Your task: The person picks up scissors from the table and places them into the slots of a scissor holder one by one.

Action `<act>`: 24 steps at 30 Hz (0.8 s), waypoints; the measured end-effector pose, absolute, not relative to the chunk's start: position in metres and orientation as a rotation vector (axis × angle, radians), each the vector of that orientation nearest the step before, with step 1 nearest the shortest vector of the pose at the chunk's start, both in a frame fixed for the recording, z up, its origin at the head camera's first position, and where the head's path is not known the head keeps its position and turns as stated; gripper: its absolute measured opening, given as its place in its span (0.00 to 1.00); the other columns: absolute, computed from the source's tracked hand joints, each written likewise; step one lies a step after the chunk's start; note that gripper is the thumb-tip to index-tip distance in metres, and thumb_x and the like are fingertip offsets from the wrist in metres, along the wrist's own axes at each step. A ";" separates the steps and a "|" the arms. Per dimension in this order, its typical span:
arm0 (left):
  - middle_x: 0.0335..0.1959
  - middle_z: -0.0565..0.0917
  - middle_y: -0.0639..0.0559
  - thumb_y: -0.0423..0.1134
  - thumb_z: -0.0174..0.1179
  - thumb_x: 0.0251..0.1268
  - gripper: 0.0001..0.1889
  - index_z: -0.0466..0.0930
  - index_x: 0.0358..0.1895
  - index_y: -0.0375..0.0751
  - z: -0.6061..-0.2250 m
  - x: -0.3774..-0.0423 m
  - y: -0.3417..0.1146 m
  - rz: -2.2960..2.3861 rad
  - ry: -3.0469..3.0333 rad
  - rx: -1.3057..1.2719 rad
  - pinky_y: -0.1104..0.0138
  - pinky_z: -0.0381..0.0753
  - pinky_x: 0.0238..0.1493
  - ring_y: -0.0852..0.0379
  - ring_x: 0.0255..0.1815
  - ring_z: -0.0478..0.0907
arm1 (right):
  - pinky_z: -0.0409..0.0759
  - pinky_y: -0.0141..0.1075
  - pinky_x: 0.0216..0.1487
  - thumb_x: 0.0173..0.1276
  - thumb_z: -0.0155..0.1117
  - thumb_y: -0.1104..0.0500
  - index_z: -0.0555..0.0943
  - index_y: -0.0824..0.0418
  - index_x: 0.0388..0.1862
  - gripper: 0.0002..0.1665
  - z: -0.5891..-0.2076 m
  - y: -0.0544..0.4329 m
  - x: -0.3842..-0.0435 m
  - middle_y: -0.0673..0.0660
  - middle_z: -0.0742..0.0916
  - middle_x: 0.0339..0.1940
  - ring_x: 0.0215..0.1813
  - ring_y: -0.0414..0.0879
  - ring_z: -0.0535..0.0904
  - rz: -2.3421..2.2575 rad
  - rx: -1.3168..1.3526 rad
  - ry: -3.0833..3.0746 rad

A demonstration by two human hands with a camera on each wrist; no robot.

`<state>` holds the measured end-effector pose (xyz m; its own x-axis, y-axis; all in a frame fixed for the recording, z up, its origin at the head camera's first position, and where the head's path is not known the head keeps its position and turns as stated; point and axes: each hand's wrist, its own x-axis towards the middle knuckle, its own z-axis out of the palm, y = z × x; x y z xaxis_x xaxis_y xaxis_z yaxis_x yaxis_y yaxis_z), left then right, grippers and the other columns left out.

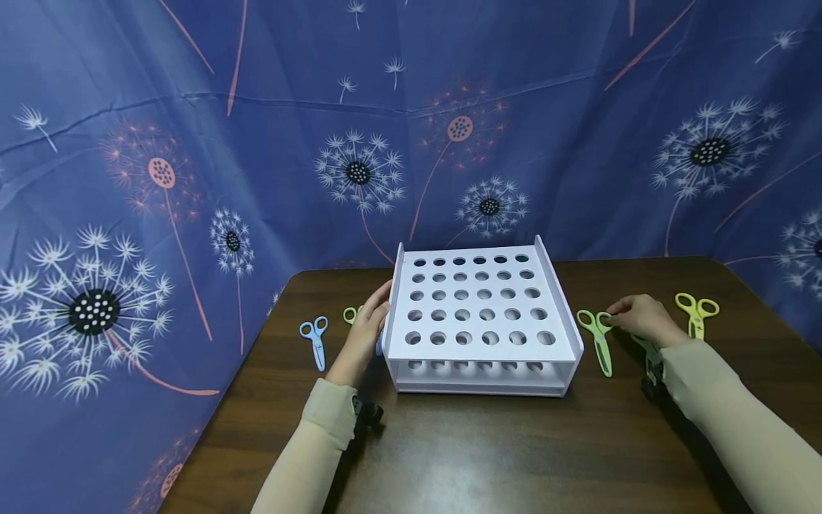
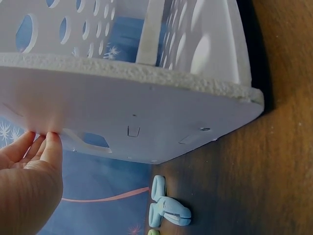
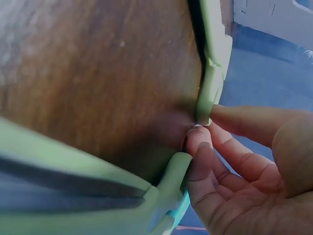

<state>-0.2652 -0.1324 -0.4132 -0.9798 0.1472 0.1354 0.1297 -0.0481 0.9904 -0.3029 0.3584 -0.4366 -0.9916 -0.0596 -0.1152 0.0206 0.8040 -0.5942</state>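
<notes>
A white rack (image 1: 478,307) with rows of round holes stands on the brown table. My left hand (image 1: 364,325) is at its left side; in the left wrist view the fingertips (image 2: 51,139) touch the side panel near an oval cutout. Right of the rack lie light green scissors (image 1: 602,350), handles away from me. My right hand (image 1: 645,318) pinches the near-right handle loop, the thumb (image 3: 244,120) against it in the right wrist view. A second pair of green scissors (image 3: 168,176) lies beneath this hand, partly hidden by the wrist in the head view.
Yellow scissors (image 1: 696,314) lie to the right of my right hand. Blue scissors (image 1: 315,339) lie left of my left arm, with a yellow-green handle loop (image 1: 349,314) showing beside the hand. A blue dandelion-print cloth (image 1: 417,128) hangs behind the table (image 1: 488,457).
</notes>
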 end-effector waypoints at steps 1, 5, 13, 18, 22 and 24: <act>0.75 0.62 0.47 0.40 0.43 0.77 0.25 0.58 0.75 0.45 -0.413 -0.266 -0.133 2.239 2.161 0.315 0.55 0.58 0.71 0.49 0.74 0.59 | 0.73 0.37 0.30 0.66 0.62 0.58 0.80 0.75 0.43 0.18 -0.437 0.359 -0.304 0.65 0.85 0.35 0.34 0.50 0.78 -0.947 -0.028 2.859; 0.74 0.62 0.47 0.41 0.44 0.77 0.25 0.58 0.74 0.46 -0.412 -0.267 -0.135 2.234 2.132 0.312 0.62 0.64 0.67 0.49 0.73 0.61 | 0.74 0.37 0.29 0.64 0.63 0.59 0.80 0.74 0.41 0.17 -0.438 0.359 -0.308 0.62 0.85 0.31 0.31 0.48 0.79 -0.952 -0.014 2.847; 0.73 0.65 0.48 0.37 0.48 0.75 0.25 0.61 0.73 0.47 -0.403 -0.270 -0.146 2.257 1.994 0.236 0.61 0.65 0.67 0.49 0.71 0.65 | 0.75 0.37 0.28 0.63 0.62 0.60 0.81 0.74 0.37 0.14 -0.437 0.353 -0.316 0.59 0.84 0.26 0.27 0.46 0.78 -0.931 -0.031 2.841; 0.73 0.63 0.49 0.38 0.49 0.75 0.26 0.61 0.73 0.47 -0.402 -0.272 -0.146 2.246 1.947 0.225 0.55 0.58 0.72 0.49 0.72 0.63 | 0.74 0.37 0.27 0.64 0.61 0.60 0.81 0.73 0.35 0.14 -0.437 0.355 -0.317 0.60 0.84 0.27 0.28 0.47 0.78 -0.884 -0.011 2.856; 0.73 0.64 0.49 0.39 0.50 0.75 0.26 0.61 0.73 0.46 -0.403 -0.270 -0.146 2.248 1.981 0.222 0.53 0.55 0.74 0.50 0.74 0.61 | 0.75 0.38 0.27 0.64 0.59 0.60 0.81 0.73 0.35 0.15 -0.436 0.355 -0.317 0.60 0.85 0.27 0.28 0.47 0.78 -0.872 -0.018 2.852; 0.73 0.64 0.47 0.39 0.50 0.75 0.26 0.61 0.73 0.44 -0.404 -0.269 -0.146 2.249 2.000 0.243 0.53 0.55 0.74 0.50 0.74 0.59 | 0.75 0.38 0.28 0.65 0.57 0.59 0.81 0.74 0.37 0.16 -0.436 0.356 -0.317 0.60 0.85 0.27 0.28 0.46 0.79 -0.877 -0.012 2.841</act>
<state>-0.2694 -0.1465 -0.4037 -0.9796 0.1974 0.0386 0.0153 -0.1183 0.9929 -0.3171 0.3560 -0.4360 -0.9859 -0.0572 -0.1572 0.0413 0.8272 -0.5604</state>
